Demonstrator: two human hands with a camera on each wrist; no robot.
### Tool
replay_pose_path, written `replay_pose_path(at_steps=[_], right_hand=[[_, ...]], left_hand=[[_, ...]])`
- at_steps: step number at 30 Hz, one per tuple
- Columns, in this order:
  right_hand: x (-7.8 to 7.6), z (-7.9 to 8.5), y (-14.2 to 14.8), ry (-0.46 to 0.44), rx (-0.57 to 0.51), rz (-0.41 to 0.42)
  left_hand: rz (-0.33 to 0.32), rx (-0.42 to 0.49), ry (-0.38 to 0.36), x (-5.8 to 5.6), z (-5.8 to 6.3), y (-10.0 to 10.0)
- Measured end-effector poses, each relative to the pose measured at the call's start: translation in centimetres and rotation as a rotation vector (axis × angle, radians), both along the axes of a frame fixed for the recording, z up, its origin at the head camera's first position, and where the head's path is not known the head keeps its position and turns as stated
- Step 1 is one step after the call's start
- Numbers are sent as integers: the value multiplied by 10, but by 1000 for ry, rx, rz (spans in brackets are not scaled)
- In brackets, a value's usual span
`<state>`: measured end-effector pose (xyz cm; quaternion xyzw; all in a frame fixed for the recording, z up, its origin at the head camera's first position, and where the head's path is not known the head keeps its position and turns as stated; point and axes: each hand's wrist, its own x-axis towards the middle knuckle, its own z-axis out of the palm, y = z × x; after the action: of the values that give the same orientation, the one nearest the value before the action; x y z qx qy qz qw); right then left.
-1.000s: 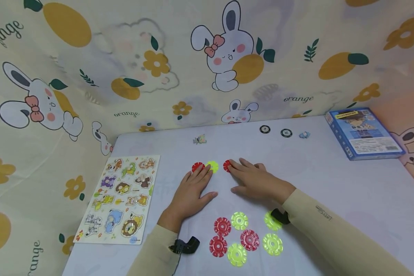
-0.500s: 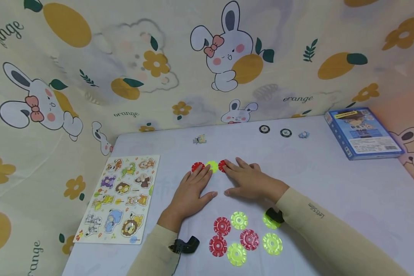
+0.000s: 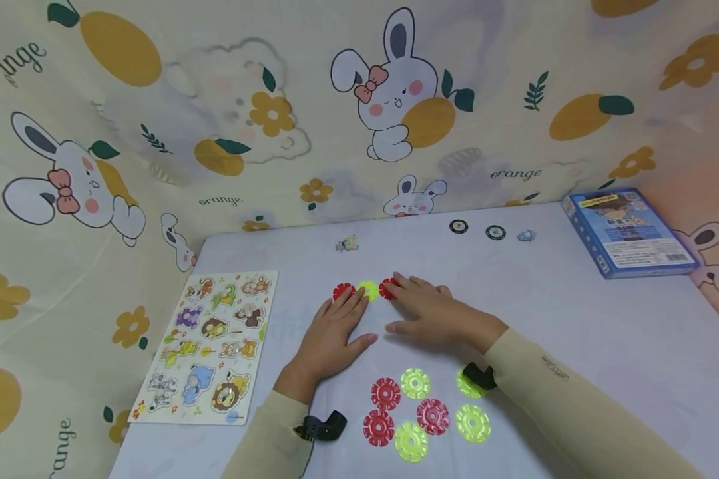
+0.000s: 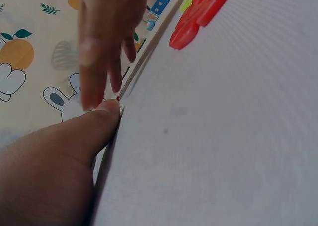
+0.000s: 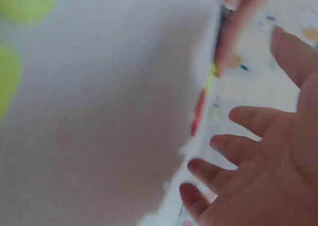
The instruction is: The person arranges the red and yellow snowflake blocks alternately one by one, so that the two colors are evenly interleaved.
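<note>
Three notched plastic discs lie in a row across the middle of the white table in the head view: a red disc [image 3: 342, 291], a yellow-green disc [image 3: 368, 290] and another red disc [image 3: 386, 289]. My left hand [image 3: 333, 339] lies flat, its fingertips on the left red disc and the edge of the yellow-green one. Over the right red disc is my right hand [image 3: 437, 313], fingers extended. The right wrist view shows these fingers [image 5: 233, 149] spread, seemingly apart from the red disc [image 5: 198, 114]. Several loose red discs [image 3: 434, 416] and yellow-green discs [image 3: 411, 442] lie nearer me.
A white animal puzzle board [image 3: 204, 346] lies at the left. Along the back are a small fish-like piece [image 3: 347, 243], black-rimmed round chips [image 3: 459, 227] and a small blue piece [image 3: 526, 235]. A blue box [image 3: 630, 233] sits at the back right.
My right hand has slid the right red disc leftward, up to the yellow-green one. Since then its fingers have shifted slightly over the disc. My left hand has stayed put.
</note>
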<state>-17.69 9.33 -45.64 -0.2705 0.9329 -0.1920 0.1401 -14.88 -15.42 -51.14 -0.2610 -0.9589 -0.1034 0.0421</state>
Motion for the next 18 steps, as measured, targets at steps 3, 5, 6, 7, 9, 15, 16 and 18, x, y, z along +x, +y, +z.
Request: replay_pose_path(at_steps=[3,5,6,7,9,15,16,18], right_hand=[[3,9,11,-90,-212,-67],[8,15,23,-145,-377,-96],[11,18,29,-169,-457,-103],[15,21,36,-190,-529,-103],[24,23,50,-222,-649,-96],[53,14,90,-320,-804,-99],[58,10,96,-335,-803,-105],[67,2,104,-349,-787,-101]], left_hand=[[1,4,-2,0,0,0],[1,5,0,0,0,1],[3,6,2,0,1,1],[4,7,4,0,1,1],[3,13,5,0,2,2],[-3,23,4,0,1,1],[-3,21,4,0,0,0],[-3,19,4,0,0,0]])
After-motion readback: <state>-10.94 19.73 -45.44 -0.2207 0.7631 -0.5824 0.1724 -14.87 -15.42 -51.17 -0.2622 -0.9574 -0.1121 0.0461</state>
